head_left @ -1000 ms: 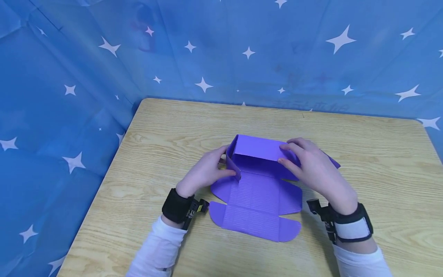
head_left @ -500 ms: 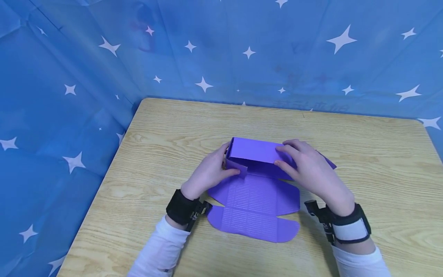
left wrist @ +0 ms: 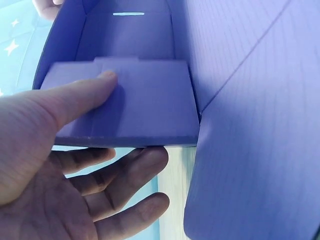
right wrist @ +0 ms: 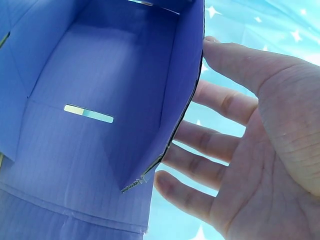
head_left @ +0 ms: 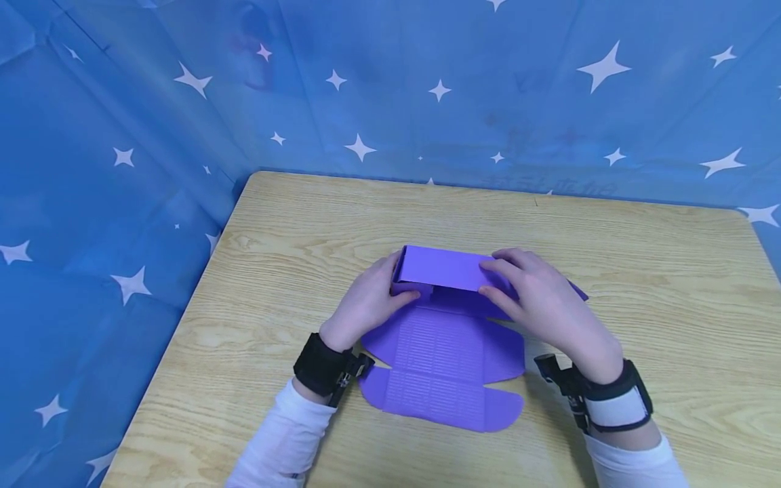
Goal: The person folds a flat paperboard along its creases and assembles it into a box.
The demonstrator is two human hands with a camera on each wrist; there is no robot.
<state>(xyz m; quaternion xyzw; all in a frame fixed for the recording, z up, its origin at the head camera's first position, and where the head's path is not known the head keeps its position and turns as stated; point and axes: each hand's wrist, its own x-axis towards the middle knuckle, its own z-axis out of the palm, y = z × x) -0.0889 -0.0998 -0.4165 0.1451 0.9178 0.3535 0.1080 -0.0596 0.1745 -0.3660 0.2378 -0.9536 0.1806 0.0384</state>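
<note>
A purple cardboard box (head_left: 442,266), partly folded, stands on its side mid-table in the head view. Its ribbed lid panel (head_left: 441,352) with rounded side flaps spreads flat toward the person. At the left end my left hand (head_left: 365,301) pinches the folded end flap (left wrist: 150,100), thumb on its inner face and fingers outside. My right hand (head_left: 543,298) holds the upper long wall near the right end, thumb at its edge and fingertips on its outer face. The right wrist view shows that end unfolded, with a narrow slot (right wrist: 89,113) in the cardboard.
The box lies on a light wood-grain table (head_left: 293,224). Blue cloth with white stars (head_left: 439,88) hangs behind the table and along its left side. Each wrist wears a black strap with a small camera.
My left hand has folded the left end flap inward, so it now closes off that end under the upper wall. Box and right hand have shifted slightly left and toward the person.
</note>
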